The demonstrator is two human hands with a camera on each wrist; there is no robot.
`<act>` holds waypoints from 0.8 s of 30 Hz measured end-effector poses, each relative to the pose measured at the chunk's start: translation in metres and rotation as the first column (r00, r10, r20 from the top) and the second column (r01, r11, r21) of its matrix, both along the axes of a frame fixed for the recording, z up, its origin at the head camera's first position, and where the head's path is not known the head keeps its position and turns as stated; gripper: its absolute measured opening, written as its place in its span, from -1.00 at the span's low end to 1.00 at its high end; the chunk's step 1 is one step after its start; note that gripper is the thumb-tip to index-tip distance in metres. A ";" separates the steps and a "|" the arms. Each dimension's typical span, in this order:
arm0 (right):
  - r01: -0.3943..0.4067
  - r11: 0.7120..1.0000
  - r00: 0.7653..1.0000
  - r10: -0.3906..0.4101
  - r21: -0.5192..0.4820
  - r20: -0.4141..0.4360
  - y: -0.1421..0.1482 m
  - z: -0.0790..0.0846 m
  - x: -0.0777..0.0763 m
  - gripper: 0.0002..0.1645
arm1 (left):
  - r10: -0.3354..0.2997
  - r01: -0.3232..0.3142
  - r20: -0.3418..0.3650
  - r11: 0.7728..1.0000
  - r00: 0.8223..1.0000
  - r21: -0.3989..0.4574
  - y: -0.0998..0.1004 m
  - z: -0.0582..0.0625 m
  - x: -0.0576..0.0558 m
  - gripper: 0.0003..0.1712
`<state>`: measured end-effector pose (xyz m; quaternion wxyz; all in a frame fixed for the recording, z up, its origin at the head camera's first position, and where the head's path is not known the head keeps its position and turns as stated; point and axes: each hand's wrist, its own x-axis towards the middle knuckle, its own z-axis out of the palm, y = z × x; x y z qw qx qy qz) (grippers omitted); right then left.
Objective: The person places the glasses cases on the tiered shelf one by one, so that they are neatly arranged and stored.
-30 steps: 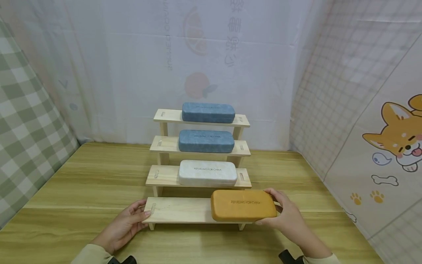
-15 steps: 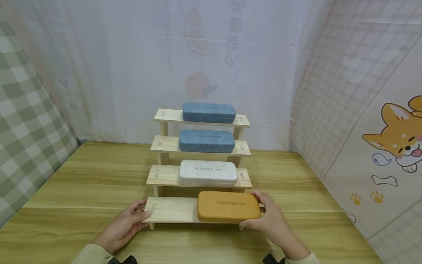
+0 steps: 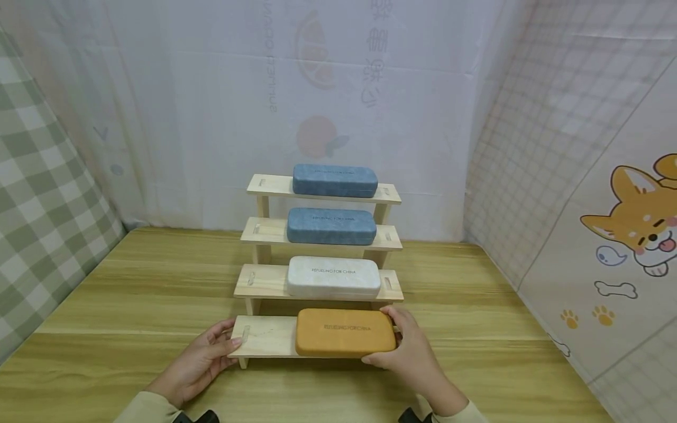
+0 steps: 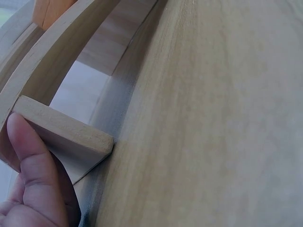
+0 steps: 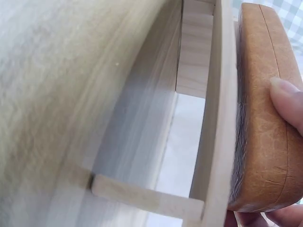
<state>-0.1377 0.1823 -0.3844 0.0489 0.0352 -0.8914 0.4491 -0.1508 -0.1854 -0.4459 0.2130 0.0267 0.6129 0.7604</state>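
My right hand [image 3: 409,352] grips the right end of an orange-brown glasses case [image 3: 345,332] at the bottom step of a wooden step stand [image 3: 267,332]. In the right wrist view the thumb lies on the long side of the case [image 5: 265,109], whose underside is right at the board [image 5: 220,127]; other fingertips show beneath its near end. My left hand [image 3: 203,361] pinches the left end of the bottom step, thumb at its corner. The left wrist view has that thumb [image 4: 31,146] at the board's edge beside a support leg [image 4: 66,125].
A white glasses case [image 3: 333,276] sits on the second step. Above it, one blue case [image 3: 331,226] and another blue case [image 3: 335,180] occupy the upper two steps. The stand is on a wood-grain table [image 3: 158,282] with a pale curtain [image 3: 211,117] behind.
My right hand has moved left with the orange-brown glasses case, from the right end of the bottom step toward its middle. The left hand has stayed in place.
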 end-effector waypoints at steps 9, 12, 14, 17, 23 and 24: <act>0.015 0.998 1.000 -0.016 0.060 0.015 -0.006 -0.002 -0.004 0.01 | 0.003 -0.003 0.001 1.000 1.000 0.007 0.000 -0.001 0.000 -0.07; 0.011 0.997 1.000 -0.013 0.073 0.016 -0.007 -0.003 -0.005 0.01 | 0.007 -0.007 0.002 1.000 1.000 0.009 0.000 -0.001 0.000 -0.07; 0.005 0.997 1.000 -0.006 0.079 0.014 -0.008 -0.003 -0.006 0.02 | 0.007 -0.007 -0.001 1.000 1.000 0.011 0.001 0.000 0.001 -0.07; -0.011 0.997 1.000 0.010 0.078 0.018 -0.008 -0.003 -0.006 0.05 | 0.002 -0.002 -0.012 1.000 1.000 0.015 0.000 -0.001 0.001 -0.07; -0.042 0.995 0.999 0.038 0.091 0.038 -0.009 0.000 -0.005 0.07 | 0.000 0.000 -0.010 1.000 1.000 0.014 0.000 0.000 0.003 -0.08; -0.044 0.994 0.998 0.040 0.100 0.038 -0.009 0.000 -0.005 0.07 | 0.000 0.000 -0.011 1.000 1.000 0.012 0.000 0.000 0.003 -0.08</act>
